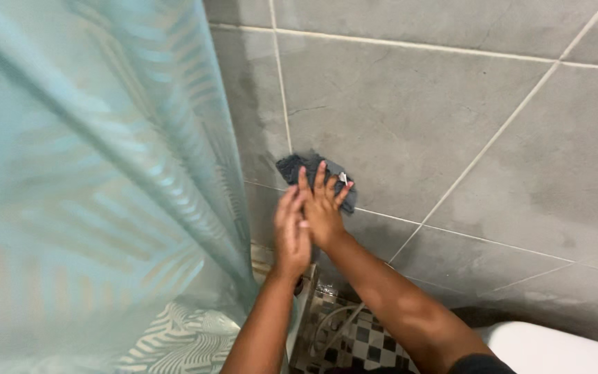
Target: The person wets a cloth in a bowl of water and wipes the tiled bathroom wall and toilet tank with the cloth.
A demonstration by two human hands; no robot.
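Cloth [311, 166] on grey wall tiles [410, 118], teal curtain [91, 187]

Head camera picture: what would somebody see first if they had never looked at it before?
Two bare hands meet in the middle: the right hand presses a dark grey cloth flat against the grey tiled wall, with the left hand beside it, touching it. A big pale teal shower curtain fills the whole left side. Low down, a black-and-white checkered floor peeks out.

Our right hand [324, 208] covers most of the dark cloth [311, 168] on the wall. The blurred curtain [84, 173] at left hides whatever lies behind it. The white fixture [555, 350] at near right is cut off.
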